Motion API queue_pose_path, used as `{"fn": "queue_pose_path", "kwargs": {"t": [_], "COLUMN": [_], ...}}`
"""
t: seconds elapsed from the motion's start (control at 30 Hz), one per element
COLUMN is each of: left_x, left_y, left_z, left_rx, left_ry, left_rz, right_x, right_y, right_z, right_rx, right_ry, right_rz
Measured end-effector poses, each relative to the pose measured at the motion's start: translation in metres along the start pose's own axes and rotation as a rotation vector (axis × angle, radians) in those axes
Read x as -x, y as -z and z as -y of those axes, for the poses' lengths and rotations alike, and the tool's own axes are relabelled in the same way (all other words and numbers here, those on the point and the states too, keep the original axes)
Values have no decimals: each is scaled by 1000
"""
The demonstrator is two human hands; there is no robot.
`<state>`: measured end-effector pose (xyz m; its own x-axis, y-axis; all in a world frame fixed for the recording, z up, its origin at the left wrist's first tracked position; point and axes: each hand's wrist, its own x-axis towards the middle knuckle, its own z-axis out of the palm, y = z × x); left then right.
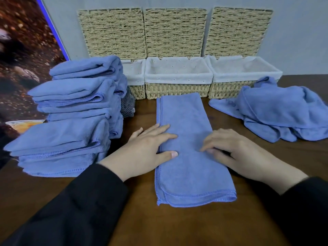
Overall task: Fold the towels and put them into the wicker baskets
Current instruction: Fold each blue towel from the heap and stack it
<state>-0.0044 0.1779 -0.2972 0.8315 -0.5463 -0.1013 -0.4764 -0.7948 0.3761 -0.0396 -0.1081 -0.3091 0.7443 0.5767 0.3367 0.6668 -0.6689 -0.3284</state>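
So there's 1 blue towel (186,139) folded into a long strip, lying mid-desk and running from the near edge toward the baskets. Left hand (149,148) lies flat on the strip's left edge, fingers straight and a bit spread, thumb pressing the cloth. Right hand (236,150) sits on the right edge with fingers bent down onto the fabric; can't tell if it's actually pinching any of it.

3 wicker baskets (177,89) line the far edge of the desk, side by side, each with a white liner and its woven lid (174,32) standing up against the wall. The left one is half hidden.

At the left edge are 2 stacks of folded towels (78,96), a taller one behind and a lower one in front; can't count the towels in them exactly. Toward the far right corner sits 1 crumpled heap of unfolded towels (276,112).

Desk (177,226) is dark brown wood, wall behind is plain grey, with a picture panel (23,50) with a blue edge leaning at the left
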Motion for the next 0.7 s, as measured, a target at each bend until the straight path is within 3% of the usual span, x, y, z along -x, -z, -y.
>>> {"fn": "queue_pose_path", "kwargs": {"t": [0.27,0.37,0.43,0.57,0.7], "left_x": [0,-3,-3,4,0], "left_y": [2,0,0,7,6], "left_z": [-4,-3,-3,-6,-4], "left_rx": [4,0,23,586,869], "left_ry": [25,6,-45,-103,54], "left_rz": [-2,-16,-65,-169,-131], "right_x": [41,28,17,-8,-22], "right_y": [10,3,2,4,1], "right_z": [15,17,18,26,22], "right_rx": [18,114,23,-388,-404], "right_ry": [-48,11,-20,-385,-562], "right_rz": [182,120,13,-262,-334]}}
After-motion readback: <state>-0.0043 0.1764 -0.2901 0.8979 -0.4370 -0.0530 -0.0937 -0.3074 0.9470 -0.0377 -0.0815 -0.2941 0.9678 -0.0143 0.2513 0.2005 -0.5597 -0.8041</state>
